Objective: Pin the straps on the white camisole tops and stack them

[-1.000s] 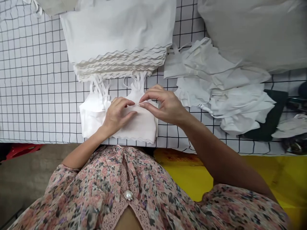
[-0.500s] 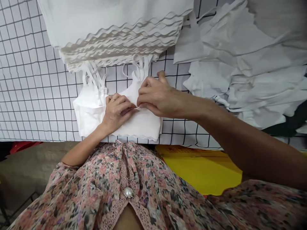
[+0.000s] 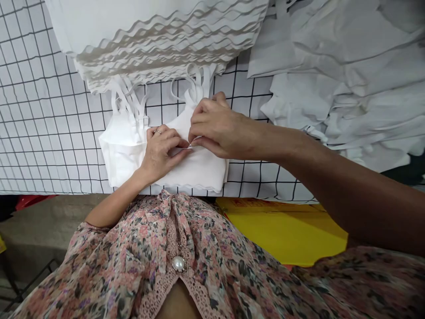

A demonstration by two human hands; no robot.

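Both hands meet over a white strappy top (image 3: 199, 170) that lies flat at the near edge of the bench (image 3: 40, 133), which is covered by a white sheet printed with a black grid. The left hand (image 3: 162, 150) rests on the middle of the top, thumb and forefinger closed in a pinch on its fabric; a ring (image 3: 158, 131) shows on one finger. The right hand (image 3: 217, 130) comes in from the right with curled fingers and pinches the same fold, so the fingertips of the two hands touch. Something thin and pale shows between those fingertips, too small to tell what it is.

The top's scalloped hem faces the person. Its straps (image 3: 198, 84) run away from them to the edge of a tall stack of folded white garments (image 3: 156, 35) with wavy hems, just behind. Right of that stack, apart from the hands, lies a loose heap of white garments (image 3: 348, 75). Below the bench edge sits a yellow sheet (image 3: 285, 230). Nearest the camera is the person's floral blouse (image 3: 133, 266) with a pearl button (image 3: 178, 263).
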